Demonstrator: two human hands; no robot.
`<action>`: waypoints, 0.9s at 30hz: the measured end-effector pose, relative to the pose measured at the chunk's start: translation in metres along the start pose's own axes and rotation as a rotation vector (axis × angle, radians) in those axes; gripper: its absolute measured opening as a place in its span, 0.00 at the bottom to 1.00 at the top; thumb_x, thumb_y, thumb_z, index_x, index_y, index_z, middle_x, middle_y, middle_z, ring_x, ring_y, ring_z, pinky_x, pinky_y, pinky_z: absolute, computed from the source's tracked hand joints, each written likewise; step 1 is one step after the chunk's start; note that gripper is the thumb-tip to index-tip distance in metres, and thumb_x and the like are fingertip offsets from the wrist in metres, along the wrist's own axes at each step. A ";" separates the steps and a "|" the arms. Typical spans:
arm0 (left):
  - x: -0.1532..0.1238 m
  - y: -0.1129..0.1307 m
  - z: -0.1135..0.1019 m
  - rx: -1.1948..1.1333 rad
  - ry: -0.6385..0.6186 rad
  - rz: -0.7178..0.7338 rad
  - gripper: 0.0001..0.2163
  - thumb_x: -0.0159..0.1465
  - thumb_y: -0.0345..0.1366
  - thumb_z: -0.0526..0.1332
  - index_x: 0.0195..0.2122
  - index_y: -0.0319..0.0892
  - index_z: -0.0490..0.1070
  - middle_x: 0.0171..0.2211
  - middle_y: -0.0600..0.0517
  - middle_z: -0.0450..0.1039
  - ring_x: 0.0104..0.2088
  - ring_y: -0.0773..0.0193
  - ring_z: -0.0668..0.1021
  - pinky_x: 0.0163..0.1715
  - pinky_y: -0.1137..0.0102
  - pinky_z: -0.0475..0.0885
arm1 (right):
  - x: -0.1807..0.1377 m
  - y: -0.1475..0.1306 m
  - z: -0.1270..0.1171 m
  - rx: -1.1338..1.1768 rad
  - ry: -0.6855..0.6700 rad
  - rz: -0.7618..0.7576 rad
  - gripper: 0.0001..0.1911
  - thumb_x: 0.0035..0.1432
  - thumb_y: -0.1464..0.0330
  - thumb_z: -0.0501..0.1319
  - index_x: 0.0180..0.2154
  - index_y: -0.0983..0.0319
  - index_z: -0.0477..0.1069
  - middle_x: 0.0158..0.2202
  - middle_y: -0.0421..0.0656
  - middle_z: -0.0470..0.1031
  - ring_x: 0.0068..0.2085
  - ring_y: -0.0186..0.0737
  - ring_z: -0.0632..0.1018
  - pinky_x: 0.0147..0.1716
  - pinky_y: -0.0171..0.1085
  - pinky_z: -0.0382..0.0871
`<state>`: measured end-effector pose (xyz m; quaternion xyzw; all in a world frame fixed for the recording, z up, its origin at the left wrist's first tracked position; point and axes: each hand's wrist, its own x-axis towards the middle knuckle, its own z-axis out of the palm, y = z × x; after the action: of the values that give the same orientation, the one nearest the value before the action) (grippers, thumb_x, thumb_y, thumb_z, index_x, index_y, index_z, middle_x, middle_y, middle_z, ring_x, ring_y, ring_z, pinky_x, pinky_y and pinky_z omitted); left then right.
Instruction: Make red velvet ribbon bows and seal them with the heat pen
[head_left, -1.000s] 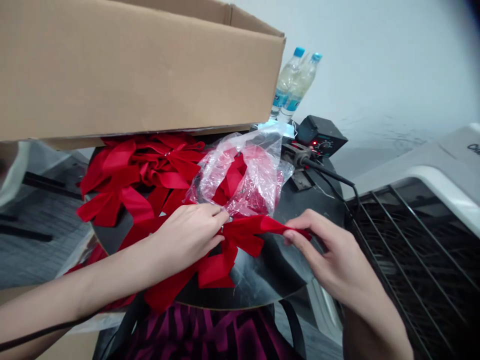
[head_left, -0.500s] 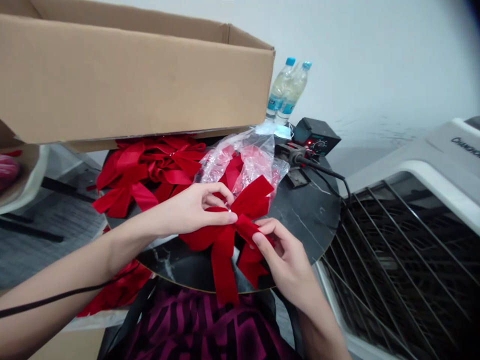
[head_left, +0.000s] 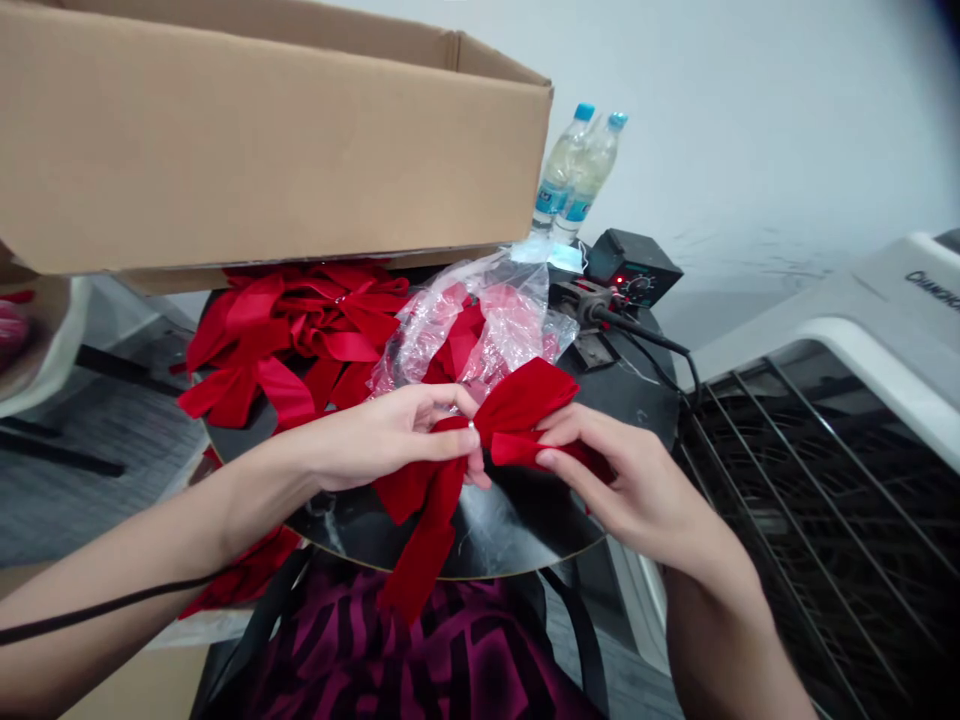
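Bow: red velvet ribbon bow (head_left: 480, 440) held up between both hands, just above the near edge of the round table, its knot pinched at the middle, one loop spread up and to the right, one long tail hanging down past the table edge toward the lap
Left hand: left hand (head_left: 382, 440) closed on the bow's knot, thumb and forefinger pressed together on it, a small pale bead or pin head showing at the fingertips
Right hand: right hand (head_left: 630, 480) gripping the bow's right side, fingers folded over a flat strip of ribbon, thumb underneath
Table: round black marbled table (head_left: 525, 520), glossy, directly under the bow
Plastic bag: clear crinkled plastic bag (head_left: 487, 320) just behind the bow, red ribbon pieces inside it
Ribbon pile: heap of red ribbon bows (head_left: 285, 330) to the left of the bag, partly under the box
Box: large open cardboard box (head_left: 262, 140) resting above the pile at the table's far left
Heating tool: black control unit (head_left: 634, 268) with a red light, a cabled handpiece lying beside it, at the table's far right
Bottles: two water bottles (head_left: 574, 175) with blue caps behind the control unit, touching each other
Grille: black wire grille (head_left: 825, 480) in a white frame, to the right of the table
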<state>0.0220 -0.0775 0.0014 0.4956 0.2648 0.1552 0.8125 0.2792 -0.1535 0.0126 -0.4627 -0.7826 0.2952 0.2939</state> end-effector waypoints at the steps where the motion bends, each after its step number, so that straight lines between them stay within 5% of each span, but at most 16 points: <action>1: 0.001 -0.001 0.001 -0.069 0.023 -0.007 0.07 0.69 0.39 0.65 0.38 0.42 0.69 0.35 0.47 0.81 0.36 0.60 0.84 0.39 0.66 0.78 | 0.002 0.002 -0.002 -0.038 0.003 -0.028 0.03 0.70 0.71 0.59 0.42 0.59 0.72 0.42 0.44 0.78 0.41 0.37 0.78 0.43 0.36 0.71; 8: 0.008 -0.003 0.010 -0.217 0.162 -0.003 0.09 0.68 0.33 0.62 0.30 0.40 0.68 0.31 0.48 0.78 0.25 0.69 0.75 0.25 0.77 0.67 | 0.003 0.006 -0.007 -0.184 0.006 -0.131 0.06 0.70 0.73 0.58 0.46 0.58 0.72 0.46 0.46 0.77 0.47 0.41 0.78 0.48 0.41 0.73; 12: 0.013 -0.005 0.011 -0.301 0.248 0.089 0.06 0.66 0.30 0.63 0.31 0.40 0.69 0.32 0.46 0.80 0.28 0.68 0.77 0.28 0.75 0.69 | -0.011 -0.010 0.008 -0.229 0.417 -0.035 0.04 0.67 0.72 0.62 0.41 0.57 0.74 0.54 0.49 0.76 0.55 0.48 0.78 0.53 0.47 0.73; 15: 0.016 -0.009 0.012 -0.308 0.310 0.141 0.05 0.65 0.30 0.66 0.34 0.40 0.70 0.32 0.47 0.80 0.29 0.66 0.79 0.30 0.74 0.71 | -0.012 -0.027 0.039 0.045 0.673 0.199 0.02 0.68 0.69 0.63 0.41 0.56 0.75 0.35 0.42 0.80 0.34 0.39 0.81 0.34 0.37 0.76; 17: 0.018 -0.013 0.014 -0.277 0.319 0.186 0.07 0.63 0.31 0.68 0.34 0.40 0.70 0.29 0.50 0.79 0.29 0.66 0.79 0.30 0.74 0.71 | -0.004 -0.033 0.062 0.260 0.590 0.305 0.04 0.68 0.65 0.63 0.40 0.57 0.76 0.28 0.38 0.78 0.23 0.33 0.77 0.24 0.33 0.72; 20: 0.019 -0.020 0.015 -0.178 0.312 0.231 0.08 0.62 0.32 0.70 0.34 0.40 0.70 0.25 0.53 0.77 0.27 0.67 0.77 0.30 0.73 0.71 | 0.012 -0.032 0.082 0.435 0.478 0.370 0.09 0.67 0.61 0.64 0.37 0.60 0.77 0.30 0.39 0.79 0.21 0.30 0.74 0.20 0.32 0.68; 27: 0.015 -0.027 0.014 -0.077 0.297 0.290 0.08 0.61 0.31 0.69 0.33 0.41 0.68 0.27 0.54 0.78 0.29 0.66 0.78 0.33 0.72 0.72 | 0.021 -0.026 0.083 0.520 0.506 0.440 0.13 0.64 0.58 0.66 0.34 0.61 0.76 0.26 0.40 0.78 0.18 0.30 0.72 0.17 0.31 0.67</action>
<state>0.0421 -0.0919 -0.0219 0.4688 0.3013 0.3518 0.7521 0.1954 -0.1614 -0.0188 -0.5870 -0.4681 0.4156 0.5135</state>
